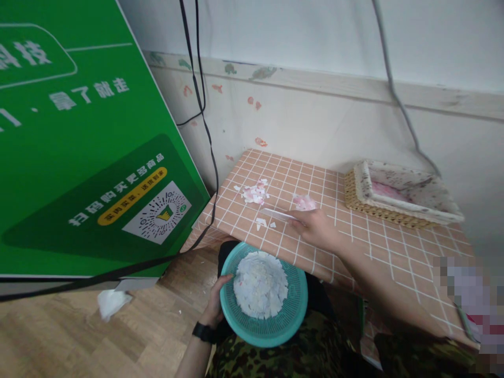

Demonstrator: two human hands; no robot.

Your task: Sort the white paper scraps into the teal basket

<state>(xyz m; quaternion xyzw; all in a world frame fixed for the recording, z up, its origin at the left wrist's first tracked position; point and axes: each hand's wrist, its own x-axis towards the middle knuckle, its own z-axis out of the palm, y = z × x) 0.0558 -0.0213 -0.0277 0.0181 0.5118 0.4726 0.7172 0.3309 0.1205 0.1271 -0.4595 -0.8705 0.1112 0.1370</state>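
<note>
My left hand (216, 300), with a dark band on its wrist, grips the left rim of a teal plastic colander (297, 310) at my lap. A heap of small whitish paper-like scraps (260, 283) fills its middle. Over the table, my right hand (313, 227) is closed on a flat, thin white strip (277, 214) that points left. Just past the strip's tip lies a pile of white and pink scraps (255, 193). A few loose white pieces (261, 223) are nearer the table's front edge. Beyond my right fingers sits a small pinkish pile (304, 202).
The table (331, 184) has a brown checked cover and stands against the wall. A lined wicker basket (388, 215) is at its back right. On the left rises a green printed panel (98, 173), with black cables (208, 142) hanging beside it. A white crumpled bag (112, 303) lies on the floor.
</note>
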